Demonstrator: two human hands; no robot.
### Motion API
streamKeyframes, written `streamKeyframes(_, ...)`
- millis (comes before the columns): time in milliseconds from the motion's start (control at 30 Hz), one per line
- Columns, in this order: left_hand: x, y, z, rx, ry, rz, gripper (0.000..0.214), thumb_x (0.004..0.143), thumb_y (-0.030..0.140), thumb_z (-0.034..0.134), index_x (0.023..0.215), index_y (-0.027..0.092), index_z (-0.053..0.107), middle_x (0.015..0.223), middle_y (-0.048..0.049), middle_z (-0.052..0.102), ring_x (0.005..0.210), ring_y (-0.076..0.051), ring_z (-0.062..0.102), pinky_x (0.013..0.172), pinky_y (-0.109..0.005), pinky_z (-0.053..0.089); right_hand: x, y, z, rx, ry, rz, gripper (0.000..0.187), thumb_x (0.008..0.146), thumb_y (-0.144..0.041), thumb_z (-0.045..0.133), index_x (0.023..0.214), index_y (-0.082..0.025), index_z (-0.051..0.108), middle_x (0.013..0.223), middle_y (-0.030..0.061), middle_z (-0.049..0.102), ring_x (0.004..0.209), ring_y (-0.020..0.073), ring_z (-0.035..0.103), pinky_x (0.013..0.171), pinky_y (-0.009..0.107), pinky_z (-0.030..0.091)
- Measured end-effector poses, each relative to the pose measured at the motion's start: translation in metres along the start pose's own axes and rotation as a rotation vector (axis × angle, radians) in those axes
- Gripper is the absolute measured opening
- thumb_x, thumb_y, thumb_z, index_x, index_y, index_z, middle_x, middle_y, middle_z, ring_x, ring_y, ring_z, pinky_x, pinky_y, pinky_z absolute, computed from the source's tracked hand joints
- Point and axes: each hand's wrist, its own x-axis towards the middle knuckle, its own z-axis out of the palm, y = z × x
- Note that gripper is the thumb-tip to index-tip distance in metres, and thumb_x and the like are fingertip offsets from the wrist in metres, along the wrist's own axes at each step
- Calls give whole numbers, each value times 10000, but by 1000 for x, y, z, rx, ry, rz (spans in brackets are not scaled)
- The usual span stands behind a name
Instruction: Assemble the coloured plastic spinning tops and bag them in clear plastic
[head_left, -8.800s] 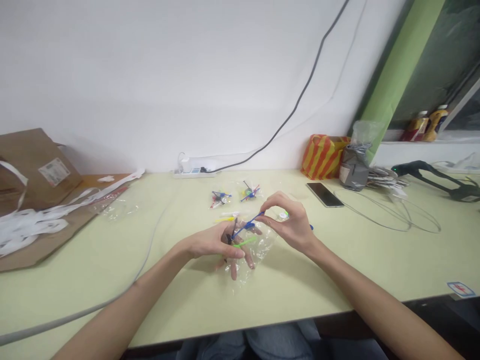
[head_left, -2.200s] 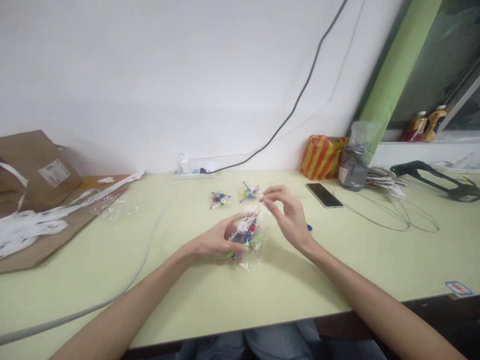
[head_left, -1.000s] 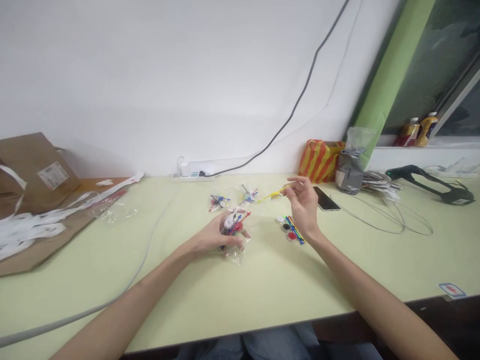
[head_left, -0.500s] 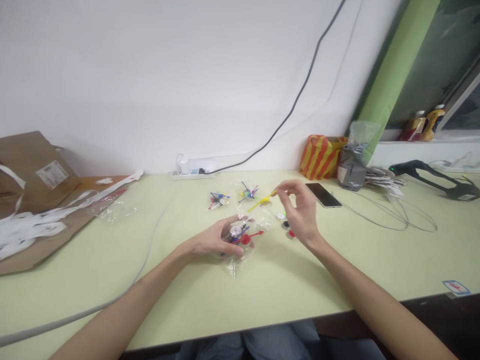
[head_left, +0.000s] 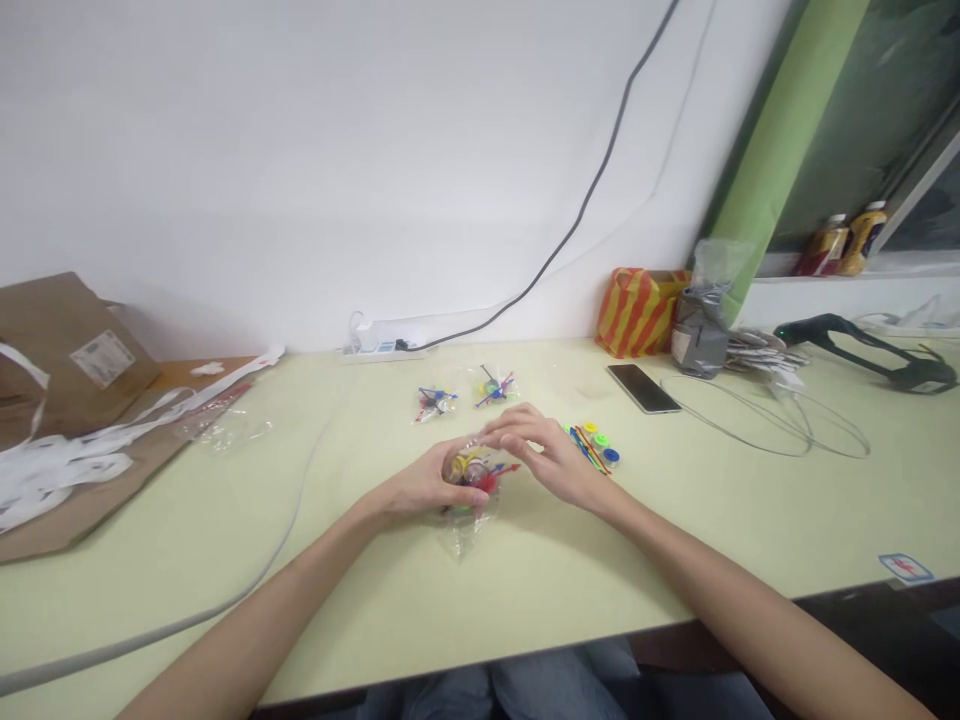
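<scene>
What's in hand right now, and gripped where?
The left hand holds a clear bag of coloured pieces by its left side; whether the right hand grips anything is unclear.

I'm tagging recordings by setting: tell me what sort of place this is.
Most likely an indoor room used for desk work: a pale green table against a white wall, with a power strip at its back edge and a phone on it.

Clear bag (head_left: 465,530) in left hand (head_left: 429,481)

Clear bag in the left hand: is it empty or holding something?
Not empty: a red piece and a yellow piece show through the bag in the left hand. How full, I cannot tell.
</scene>
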Motion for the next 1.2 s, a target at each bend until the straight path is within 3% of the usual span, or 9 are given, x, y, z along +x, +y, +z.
streamKeyframes(133, 3, -5, -3, -94, 123, 47, 809, 746, 319, 875, 1436, 233, 461, 1112, -104, 674, 1031, -258, 649, 871, -348, 509, 0, -5, -6, -107, 68, 3, 233, 1006, -409, 560, 955, -248, 722, 1402, 60, 526, 1371, 260, 386, 1158, 498, 323)
streamKeyframes(267, 3, -6, -1, -142, 129, 80, 813, 766, 320, 865, 1453, 215, 442, 1239, -165, 651, 1176, -314, 618, 996, -432, 486, 1, -4, -4, -192, 249, 15, 176, 952, -366, 648, 849, -225, 659, 1365, 87, 511, 1334, 276, 413, 1125, 489, 353)
streamKeyframes(433, 4, -7, 3, 60, 293, 93, 723, 780, 350, 847, 1395, 213, 492, 1227, -144, 657, 1087, -293, 661, 950, -406, 519, 2, 7, 4, 13, 366, 130, 365, 943, -378, 636, 1270, -252, 534, 1308, 110, 536, 1180, 231, 543, 958, 404, 485)
streamKeyframes(533, 6, -6, 5, 71, 424, 139, 781, 753, 363, 863, 1406, 237, 455, 1227, -127, 656, 1066, -283, 671, 900, -369, 535, 4, 18, 9, 206, 299, 309, 624, 874, -433, 705, 1400, -230, 435, 1259, 115, 587, 1049, 215, 608, 852, 365, 518)
streamKeyframes(667, 8, -4, 6, -25, 432, 213, 769, 774, 396, 843, 1414, 264, 437, 1235, -110, 654, 1058, -259, 666, 815, -314, 550, 4, 30, 14, 276, 159, 370, 342, 867, -470, 693, 1037, -173, 683, 1018, 83, 695, 937, 211, 637, 822, 342, 491)
streamKeyframes(833, 9, -2, 2, -30, 529, 251, 462, 842, 490, 762, 1160, 165, 680, 1134, -121, 717, 1045, -268, 679, 908, -351, 542, 3, 20, 14, 281, 264, 299, 271, 886, -447, 677, 859, -177, 666, 887, 48, 672, 828, 181, 607, 773, 313, 464)
streamKeyframes(1033, 6, 8, 3, -35, 752, 379, 358, 815, 464, 793, 966, 140, 765, 979, -125, 757, 951, -271, 710, 890, -368, 561, 5, 1, 5, 195, 273, 115, 308, 963, -411, 589, 1209, -225, 589, 1125, 77, 620, 1049, 192, 591, 898, 330, 468)
streamKeyframes(1133, 8, 6, 3, -114, 829, 387, 373, 778, 455, 826, 942, 127, 760, 932, -131, 761, 869, -261, 718, 828, -365, 573, 3, 11, 8, 145, 101, 208, 616, 873, -405, 711, 1409, -253, 447, 1195, 79, 621, 1106, 203, 585, 906, 336, 476)
streamKeyframes(1200, 10, 1, 1, -162, 870, 371, 387, 759, 455, 840, 927, 118, 753, 909, -131, 760, 857, -259, 721, 808, -356, 573, -1, 22, 14, 95, -51, 283, 513, 838, -373, 739, 1288, -218, 547, 1091, 65, 665, 1022, 204, 615, 854, 324, 482)
